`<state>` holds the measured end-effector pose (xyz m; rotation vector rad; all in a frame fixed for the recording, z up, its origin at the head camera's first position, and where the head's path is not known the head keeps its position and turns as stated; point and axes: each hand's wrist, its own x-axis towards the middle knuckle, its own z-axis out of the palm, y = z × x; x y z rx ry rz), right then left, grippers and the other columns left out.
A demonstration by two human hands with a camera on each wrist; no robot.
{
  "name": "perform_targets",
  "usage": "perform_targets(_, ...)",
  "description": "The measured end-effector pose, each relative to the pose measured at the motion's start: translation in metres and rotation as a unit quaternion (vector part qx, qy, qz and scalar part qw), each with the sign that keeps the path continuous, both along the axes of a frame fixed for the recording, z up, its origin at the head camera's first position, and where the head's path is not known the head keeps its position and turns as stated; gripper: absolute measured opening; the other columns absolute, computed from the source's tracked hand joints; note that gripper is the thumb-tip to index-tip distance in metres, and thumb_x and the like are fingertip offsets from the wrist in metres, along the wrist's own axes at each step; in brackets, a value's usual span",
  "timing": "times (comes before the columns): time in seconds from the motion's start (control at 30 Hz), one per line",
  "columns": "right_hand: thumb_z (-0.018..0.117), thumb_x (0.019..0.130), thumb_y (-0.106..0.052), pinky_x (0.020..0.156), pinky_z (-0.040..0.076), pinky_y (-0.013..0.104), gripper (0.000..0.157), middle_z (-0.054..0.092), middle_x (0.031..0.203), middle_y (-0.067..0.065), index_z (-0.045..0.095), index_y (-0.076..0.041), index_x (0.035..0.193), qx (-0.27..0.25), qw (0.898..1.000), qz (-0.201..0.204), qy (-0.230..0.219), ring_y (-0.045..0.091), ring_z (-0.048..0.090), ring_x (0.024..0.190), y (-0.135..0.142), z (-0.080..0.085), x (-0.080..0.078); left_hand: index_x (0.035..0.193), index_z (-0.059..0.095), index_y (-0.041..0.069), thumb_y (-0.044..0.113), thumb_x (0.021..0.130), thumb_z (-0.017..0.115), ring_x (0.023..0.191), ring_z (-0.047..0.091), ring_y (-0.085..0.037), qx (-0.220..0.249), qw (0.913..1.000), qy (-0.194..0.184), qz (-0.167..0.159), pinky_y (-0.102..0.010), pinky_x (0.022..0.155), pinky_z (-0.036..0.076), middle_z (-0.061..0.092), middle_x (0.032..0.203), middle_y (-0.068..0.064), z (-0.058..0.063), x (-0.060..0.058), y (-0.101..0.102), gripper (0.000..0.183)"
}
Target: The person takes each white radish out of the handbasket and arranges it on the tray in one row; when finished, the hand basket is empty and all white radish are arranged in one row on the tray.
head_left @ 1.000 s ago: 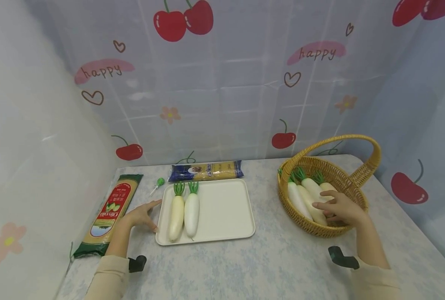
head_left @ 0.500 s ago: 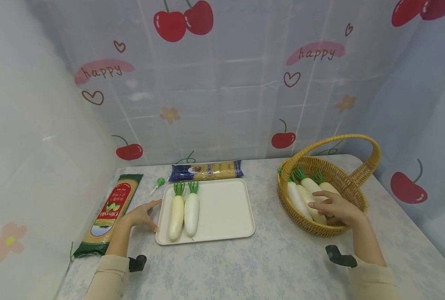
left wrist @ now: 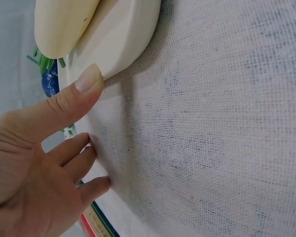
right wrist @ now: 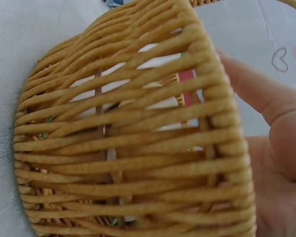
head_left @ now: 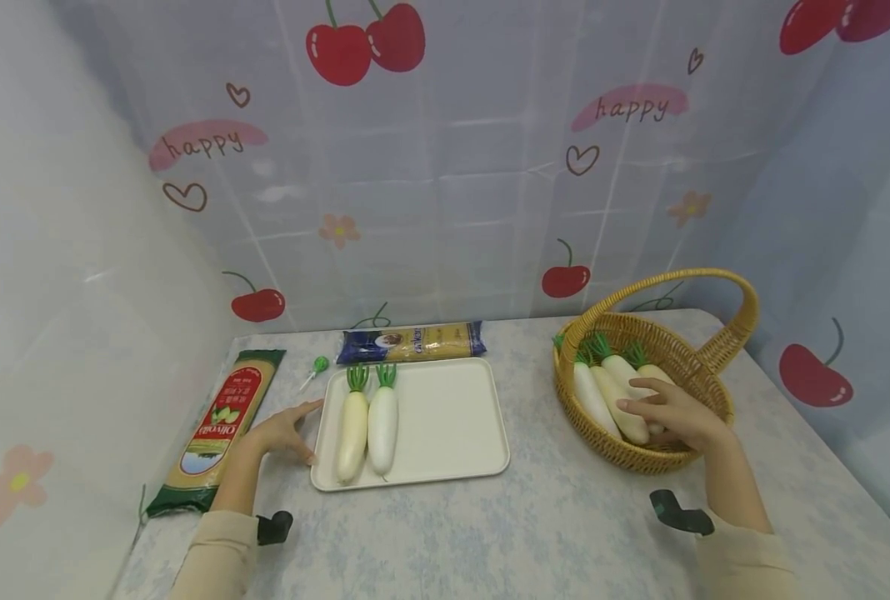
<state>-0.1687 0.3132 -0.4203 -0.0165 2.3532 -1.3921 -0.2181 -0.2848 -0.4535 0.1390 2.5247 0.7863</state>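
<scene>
Since a second ago, the right hand [head_left: 681, 417] has shifted slightly left inside the wicker basket [head_left: 632, 458], and the cream daikon [head_left: 620, 406] beside its fingers lies a little farther left too. Those fingers are spread and bent among the daikons; I can't tell whether they grip one, as the basket wall hides the tips from the right wrist view. The left hand [head_left: 280, 432] hasn't moved: fingers loosely spread, holding nothing, thumb against the corner of the white tray [head_left: 448, 425], where two daikons [head_left: 382, 431] lie side by side. An Olivoilà packet [head_left: 220, 421] lies left of that hand, a green lollipop [head_left: 321, 363] and blue-and-yellow packet [head_left: 415, 342] behind the tray. The basket's handle [head_left: 685, 273] arches over its daikons.
</scene>
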Motion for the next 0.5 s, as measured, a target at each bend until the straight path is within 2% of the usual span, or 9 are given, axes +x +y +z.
perform_targets(0.1,0.058,0.092,-0.038,0.06,0.052,0.035,0.085,0.025,0.138,0.043,0.009,0.005,0.148,0.0,1.0,0.0,-0.003,0.012,0.045,0.062,-0.003,0.0024,-0.0014,0.147,0.027,0.002,0.015,0.061,0.088,0.132,0.024,-0.053,-0.001,1.0,0.0,0.001,-0.062,0.104,0.029,0.025,0.145,-0.036,-0.001,0.0005,-0.001,0.106)
perform_targets(0.13,0.058,0.092,-0.038,0.057,0.049,0.034,0.086,0.025,0.138,0.043,0.009,0.005,0.148,0.0,1.0,-0.001,-0.003,0.012,0.039,0.057,-0.0037,0.0029,-0.0021,0.147,0.027,0.002,0.015,0.061,0.088,0.132,0.024,-0.053,0.0,1.0,0.0,0.001,-0.062,0.104,0.029,0.025,0.145,-0.035,-0.0015,0.0005,-0.0014,0.106)
perform_targets(0.2,0.058,0.092,-0.039,0.055,0.047,0.034,0.085,0.027,0.138,0.042,0.01,0.005,0.148,0.005,1.0,-0.002,-0.002,0.013,0.037,0.056,-0.0046,0.0033,-0.0038,0.147,0.027,0.002,0.015,0.06,0.088,0.132,0.025,-0.052,0.004,1.0,0.004,-0.002,-0.061,0.104,0.03,0.025,0.145,-0.036,-0.0031,0.0004,-0.0024,0.107)
perform_targets(0.3,0.053,0.094,-0.041,0.066,0.052,0.036,0.082,0.025,0.139,0.041,0.014,0.008,0.146,0.024,1.0,-0.004,0.012,0.028,0.056,0.08,-0.0054,0.0022,-0.0049,0.146,0.027,0.001,0.014,0.06,0.088,0.131,0.027,-0.052,0.01,0.9998,0.012,-0.009,-0.059,0.104,0.032,0.026,0.144,-0.036,-0.0046,0.0002,-0.0033,0.107)
perform_targets(0.37,0.05,0.095,-0.043,0.076,0.053,0.041,0.079,0.022,0.141,0.04,0.019,0.011,0.144,0.035,0.999,-0.009,0.024,0.043,0.052,0.106,-0.0056,0.0014,-0.0048,0.146,0.026,0.0,0.013,0.059,0.088,0.131,0.028,-0.053,0.012,0.9997,0.016,-0.013,-0.058,0.104,0.032,0.026,0.144,-0.036,-0.0046,0.0003,-0.0034,0.108)
perform_targets(0.43,0.048,0.095,-0.044,0.084,0.053,0.045,0.078,0.018,0.143,0.039,0.023,0.012,0.142,0.038,0.999,-0.02,0.03,0.051,0.041,0.121,-0.0055,0.0011,-0.0043,0.146,0.027,0.0,0.013,0.06,0.088,0.131,0.027,-0.053,0.01,0.9998,0.016,-0.011,-0.059,0.104,0.032,0.026,0.144,-0.036,-0.0037,0.0005,-0.0031,0.107)
perform_targets(0.5,0.048,0.095,-0.046,0.086,0.052,0.047,0.078,0.016,0.144,0.039,0.026,0.013,0.141,0.037,0.998,-0.032,0.032,0.051,0.041,0.121,-0.0054,0.0008,-0.0042,0.147,0.026,0.0,0.014,0.06,0.088,0.131,0.027,-0.053,0.009,0.9998,0.015,-0.01,-0.059,0.104,0.031,0.025,0.144,-0.036,-0.0032,0.0005,-0.0029,0.107)
